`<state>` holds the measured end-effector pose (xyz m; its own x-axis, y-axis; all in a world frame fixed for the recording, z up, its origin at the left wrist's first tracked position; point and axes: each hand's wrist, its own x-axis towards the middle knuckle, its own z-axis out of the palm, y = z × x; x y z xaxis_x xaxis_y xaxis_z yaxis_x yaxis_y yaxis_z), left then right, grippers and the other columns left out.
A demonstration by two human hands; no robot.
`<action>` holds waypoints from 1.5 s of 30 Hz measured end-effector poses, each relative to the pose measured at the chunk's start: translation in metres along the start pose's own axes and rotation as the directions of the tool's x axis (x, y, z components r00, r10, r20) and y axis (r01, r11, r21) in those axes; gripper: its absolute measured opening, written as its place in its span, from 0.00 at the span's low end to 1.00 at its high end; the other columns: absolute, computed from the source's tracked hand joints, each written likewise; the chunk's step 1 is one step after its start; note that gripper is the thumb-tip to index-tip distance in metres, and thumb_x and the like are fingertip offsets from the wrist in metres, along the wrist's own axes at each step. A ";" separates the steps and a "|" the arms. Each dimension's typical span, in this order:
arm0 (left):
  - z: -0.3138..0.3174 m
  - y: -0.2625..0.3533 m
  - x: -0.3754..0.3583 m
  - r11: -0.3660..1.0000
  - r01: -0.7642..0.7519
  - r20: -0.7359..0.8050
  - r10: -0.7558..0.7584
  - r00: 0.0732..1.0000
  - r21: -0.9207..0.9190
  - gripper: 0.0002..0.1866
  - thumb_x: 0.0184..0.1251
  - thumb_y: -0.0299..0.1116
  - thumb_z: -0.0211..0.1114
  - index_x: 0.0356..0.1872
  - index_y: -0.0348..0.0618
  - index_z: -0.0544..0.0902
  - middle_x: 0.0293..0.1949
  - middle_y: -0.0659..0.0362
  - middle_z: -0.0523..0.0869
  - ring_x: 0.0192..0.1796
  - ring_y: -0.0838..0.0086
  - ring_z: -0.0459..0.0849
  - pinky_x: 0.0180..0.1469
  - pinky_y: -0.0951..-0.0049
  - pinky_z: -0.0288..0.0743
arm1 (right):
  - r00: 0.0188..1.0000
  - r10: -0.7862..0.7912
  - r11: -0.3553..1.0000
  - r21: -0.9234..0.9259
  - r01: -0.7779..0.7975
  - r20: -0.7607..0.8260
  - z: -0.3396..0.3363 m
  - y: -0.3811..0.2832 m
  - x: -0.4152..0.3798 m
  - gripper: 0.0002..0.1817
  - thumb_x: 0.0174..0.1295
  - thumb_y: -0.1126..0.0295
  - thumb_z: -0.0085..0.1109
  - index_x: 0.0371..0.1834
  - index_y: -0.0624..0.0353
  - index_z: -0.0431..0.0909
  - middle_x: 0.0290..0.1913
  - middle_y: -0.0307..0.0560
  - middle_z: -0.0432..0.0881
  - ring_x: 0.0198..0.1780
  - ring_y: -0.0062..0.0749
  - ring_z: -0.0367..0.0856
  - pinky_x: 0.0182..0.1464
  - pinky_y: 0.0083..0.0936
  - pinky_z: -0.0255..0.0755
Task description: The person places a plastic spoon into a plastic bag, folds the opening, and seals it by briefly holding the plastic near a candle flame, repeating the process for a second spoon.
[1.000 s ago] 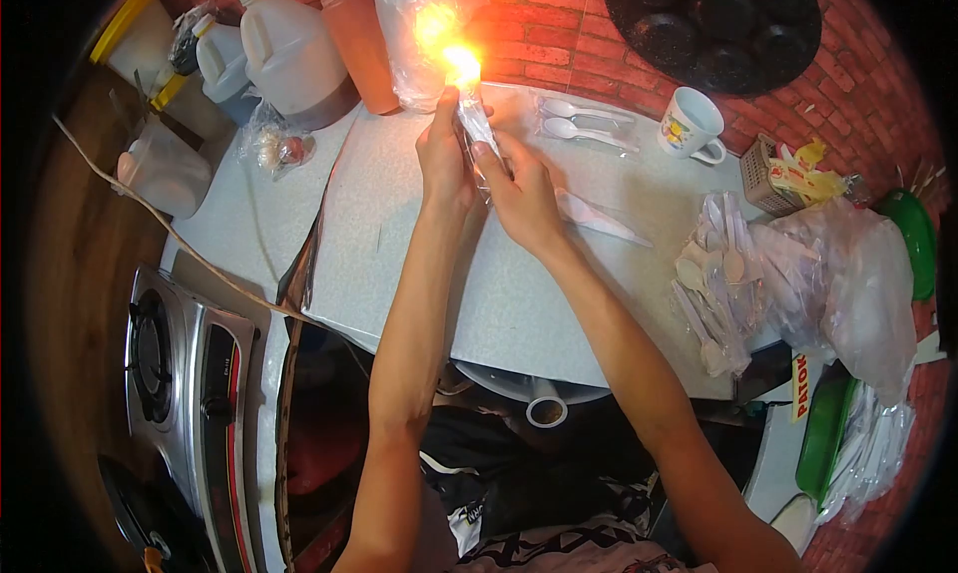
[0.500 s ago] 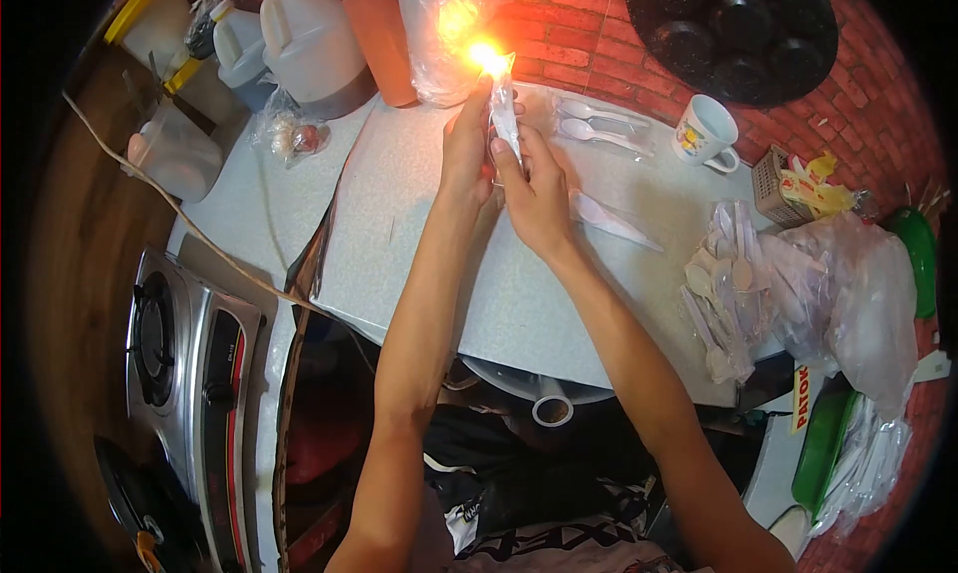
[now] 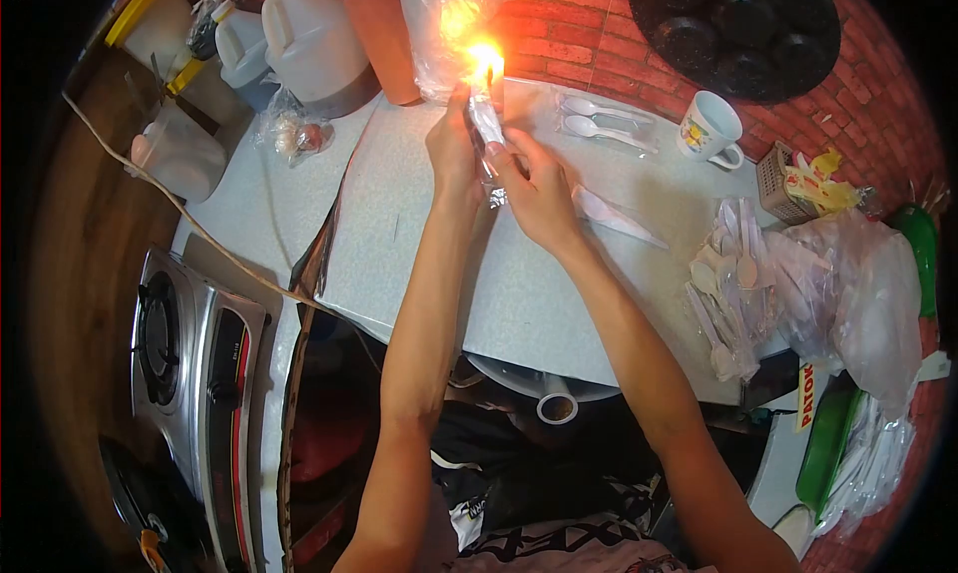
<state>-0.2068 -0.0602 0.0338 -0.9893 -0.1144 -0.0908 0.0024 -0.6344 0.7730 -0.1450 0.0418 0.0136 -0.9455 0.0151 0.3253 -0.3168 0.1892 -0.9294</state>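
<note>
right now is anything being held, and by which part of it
A clear plastic packet, white inside: the right hand grips its lower part; the left hand is at its upper side, near the flame, grip unclear.

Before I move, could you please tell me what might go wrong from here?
The left hand has its fingertips close to the bright flame, so a burn seems possible. The wrapped packet has its top end at the flame and might melt or catch. The clear plastic bag appears just beyond it and could scorch if the flame drifts.
</note>
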 end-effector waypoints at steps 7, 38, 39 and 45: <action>-0.011 0.016 0.001 0.952 -0.227 -0.051 0.242 0.969 0.205 0.22 0.75 0.51 0.68 0.45 0.38 0.87 0.29 0.58 0.87 0.26 0.80 0.80 0.29 0.76 0.71 | 0.999 0.000 1.000 -0.006 -0.001 -0.054 -0.013 0.003 0.007 0.20 0.78 0.55 0.58 0.55 0.63 0.85 0.23 0.41 0.78 0.27 0.20 0.74 0.30 0.27 0.68; 0.050 -0.056 -0.094 0.566 -0.662 0.629 0.294 0.719 0.492 0.11 0.70 0.34 0.75 0.35 0.35 0.90 0.22 0.62 0.84 0.26 0.82 0.75 0.29 0.76 0.68 | 0.986 -0.038 0.989 0.135 0.060 -0.165 -0.189 -0.024 -0.060 0.17 0.71 0.61 0.69 0.57 0.58 0.88 0.42 0.37 0.86 0.32 0.13 0.76 0.28 0.15 0.70; 0.049 -0.057 -0.094 0.548 -0.678 0.645 0.296 0.705 0.490 0.10 0.69 0.34 0.76 0.35 0.35 0.90 0.22 0.62 0.84 0.26 0.82 0.76 0.30 0.76 0.68 | 0.986 -0.031 0.989 0.136 0.054 -0.164 -0.189 -0.027 -0.060 0.17 0.71 0.61 0.69 0.57 0.58 0.88 0.42 0.37 0.86 0.32 0.13 0.76 0.28 0.15 0.70; 0.048 -0.057 -0.098 0.532 -0.670 0.663 0.245 0.707 0.518 0.11 0.70 0.34 0.75 0.36 0.35 0.91 0.27 0.61 0.88 0.31 0.82 0.80 0.37 0.77 0.74 | 0.985 -0.117 0.990 0.066 0.126 -0.129 -0.192 -0.020 -0.059 0.18 0.69 0.65 0.71 0.58 0.60 0.87 0.48 0.39 0.87 0.35 0.16 0.79 0.31 0.16 0.74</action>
<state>-0.1166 0.0240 0.0286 -0.7961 0.2709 0.5411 0.5880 0.1352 0.7975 -0.0680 0.2252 0.0465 -0.8845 0.1191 0.4512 -0.4375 0.1248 -0.8905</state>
